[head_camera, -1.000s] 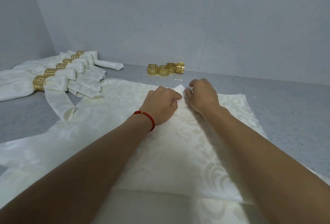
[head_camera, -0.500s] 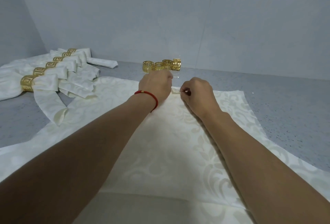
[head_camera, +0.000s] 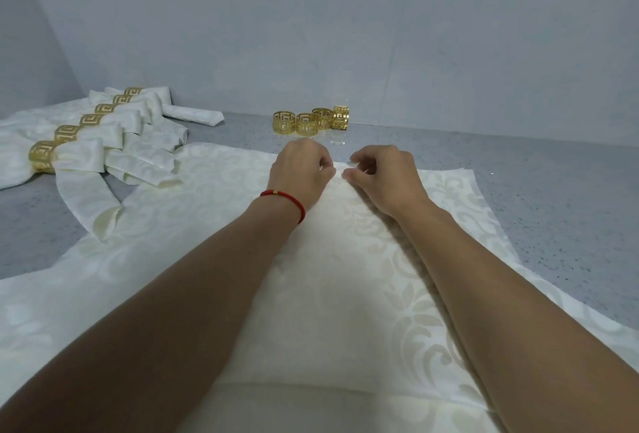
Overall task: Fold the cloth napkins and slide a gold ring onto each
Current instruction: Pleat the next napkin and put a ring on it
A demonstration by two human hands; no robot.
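Note:
A cream damask napkin (head_camera: 332,280) lies on the grey counter, folded so its far tip points away from me. At that tip, my left hand (head_camera: 302,170), with a red string bracelet on the wrist, and my right hand (head_camera: 383,175) both pinch the cloth with curled fingers. Several loose gold rings (head_camera: 307,120) stand in a cluster just beyond my hands, near the wall. At the far left lies a fanned row of finished napkins (head_camera: 103,132), each with a gold ring around it.
More flat cream cloth (head_camera: 193,197) spreads under and to the left of the folded napkin. The grey speckled counter (head_camera: 553,197) runs to the right. Grey walls (head_camera: 345,35) close off the back and left.
My left hand had reached toward the gold rings half a second ago and has drawn back to the napkin tip beside my right hand. The right hand stays at the tip.

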